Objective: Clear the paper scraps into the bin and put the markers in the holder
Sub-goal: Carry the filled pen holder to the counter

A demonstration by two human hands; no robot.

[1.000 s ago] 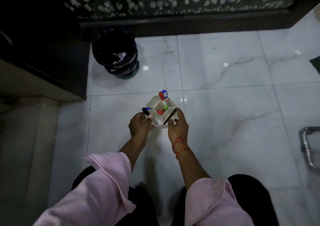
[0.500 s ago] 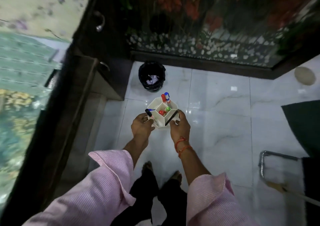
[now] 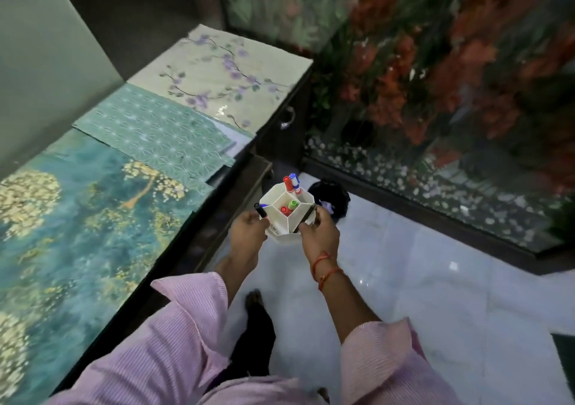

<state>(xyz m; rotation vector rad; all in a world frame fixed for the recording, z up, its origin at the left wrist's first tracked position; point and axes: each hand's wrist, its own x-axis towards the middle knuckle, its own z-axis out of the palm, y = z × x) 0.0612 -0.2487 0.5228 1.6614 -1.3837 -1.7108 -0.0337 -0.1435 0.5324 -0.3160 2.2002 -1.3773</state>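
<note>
In the head view, both hands carry the white holder point(image 3: 281, 230) in the air, above the floor point(image 3: 435, 280) and just beside the counter point(image 3: 93, 218) edge. The left hand point(image 3: 249, 229) has its fingers curled round the holder's left wall. The right hand point(image 3: 320, 233) grips the right wall, and a black marker point(image 3: 306, 216) lies along that side. The other markers point(image 3: 291, 183) stand in the compartments, caps up. The black bin point(image 3: 337, 193) stands on the floor behind the holder, with pale paper scraps point(image 3: 326, 207) in it. I judge that both sorting steps are finished. The step in hand is returning the filled holder. The next move calls for keeping it upright and setting it down flat on the counter to the left.
</note>
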